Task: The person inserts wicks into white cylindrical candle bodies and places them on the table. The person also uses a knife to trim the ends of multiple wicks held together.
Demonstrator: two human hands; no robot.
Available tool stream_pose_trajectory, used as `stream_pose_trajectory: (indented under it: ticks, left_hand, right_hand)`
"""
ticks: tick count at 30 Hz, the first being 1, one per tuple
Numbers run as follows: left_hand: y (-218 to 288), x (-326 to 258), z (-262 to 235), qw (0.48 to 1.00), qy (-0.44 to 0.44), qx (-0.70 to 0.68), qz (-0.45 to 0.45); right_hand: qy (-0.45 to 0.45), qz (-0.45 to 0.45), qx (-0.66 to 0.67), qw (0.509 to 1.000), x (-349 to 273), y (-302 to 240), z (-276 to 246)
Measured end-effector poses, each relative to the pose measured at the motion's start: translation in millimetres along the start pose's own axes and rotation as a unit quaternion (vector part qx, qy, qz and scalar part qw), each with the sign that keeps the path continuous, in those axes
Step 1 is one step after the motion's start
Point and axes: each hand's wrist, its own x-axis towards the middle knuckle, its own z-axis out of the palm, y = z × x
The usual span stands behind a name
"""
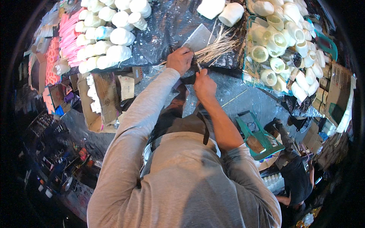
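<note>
At the near edge of a table covered with black plastic sheet, my two hands work close together. My left hand is closed with its fingers curled in; what they pinch is too small to make out. My right hand is wrapped round a thin, dark, knife-like tool, which points up toward the left fingers. Just beyond the hands lies a loose pile of thin pale sticks. A flat grey plate rests beside the pile, partly under it.
Rows of white rounded wax-like pieces and pink sticks fill the left. Hollow pale cups crowd a crate at right. Below stand cardboard boxes and a green plastic chair. Another person is at lower right.
</note>
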Motion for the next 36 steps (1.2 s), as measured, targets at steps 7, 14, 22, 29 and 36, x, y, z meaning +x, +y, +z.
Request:
stream_pose_trajectory:
  ticks: [7,14,22,29,36]
  left_hand:
    - [-2,-2,4,1.000,-0.010,0.006,-0.001]
    - [3,0,4,0.999,-0.008,0.018,-0.028]
    - [2,-1,8,0.999,0.025,0.027,-0.022]
    - [1,-2,10,0.998,0.052,0.004,-0.019]
    - [-1,0,8,0.999,0.038,-0.001,-0.017]
  right_hand:
    - [-0.052,0.021,0.043,0.998,12,-10,-9]
    - [-0.056,0.034,0.045,0.997,6,-8,-11]
    - [-0.058,0.045,0.058,0.996,10,-7,-3]
    - [-0.069,0.052,0.085,0.993,8,-14,-4]
    - [-0.078,0.053,0.071,0.993,8,-11,-9]
